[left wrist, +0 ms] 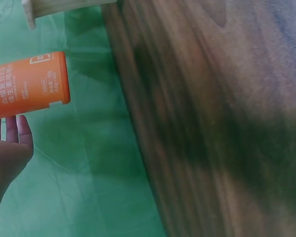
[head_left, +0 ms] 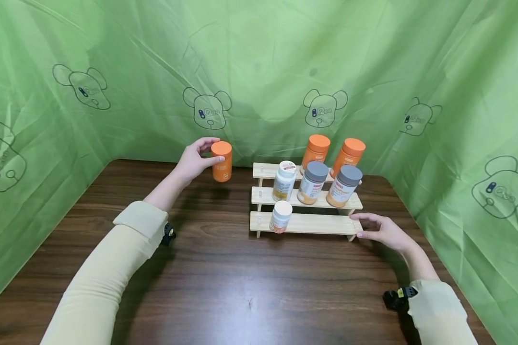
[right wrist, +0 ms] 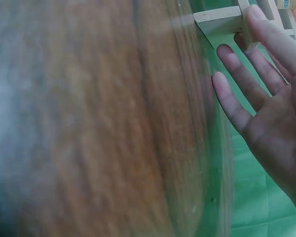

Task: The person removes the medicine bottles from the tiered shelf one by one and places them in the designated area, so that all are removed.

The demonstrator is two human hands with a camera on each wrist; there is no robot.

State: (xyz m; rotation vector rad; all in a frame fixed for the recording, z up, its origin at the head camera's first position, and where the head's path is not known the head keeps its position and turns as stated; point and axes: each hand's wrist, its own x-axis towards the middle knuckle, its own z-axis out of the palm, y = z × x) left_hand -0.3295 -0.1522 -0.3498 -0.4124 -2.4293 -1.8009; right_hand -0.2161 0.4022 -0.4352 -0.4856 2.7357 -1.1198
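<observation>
My left hand (head_left: 194, 160) grips an orange bottle (head_left: 221, 170) near its top, thumb on the near side. It holds the bottle upright over the far part of the table, left of a three-step wooden display rack (head_left: 317, 224). In the left wrist view, white print shows on the orange bottle (left wrist: 32, 84), and fingertips (left wrist: 24, 129) lie against its side. At the rack's lowest step, my right hand (head_left: 384, 232) pinches the right end between thumb and forefinger. The other fingers of the right hand (right wrist: 271, 98) stretch out loosely beside the rack end (right wrist: 219, 19).
On the top step stand two orange bottles (head_left: 315, 152). A white-capped bottle (head_left: 283, 184) and two grey-capped jars (head_left: 312, 184) fill the middle step. A small white bottle (head_left: 280, 218) stands at the lowest step's left. Green cloth (head_left: 259, 62) surrounds the dark wooden table (head_left: 224, 287).
</observation>
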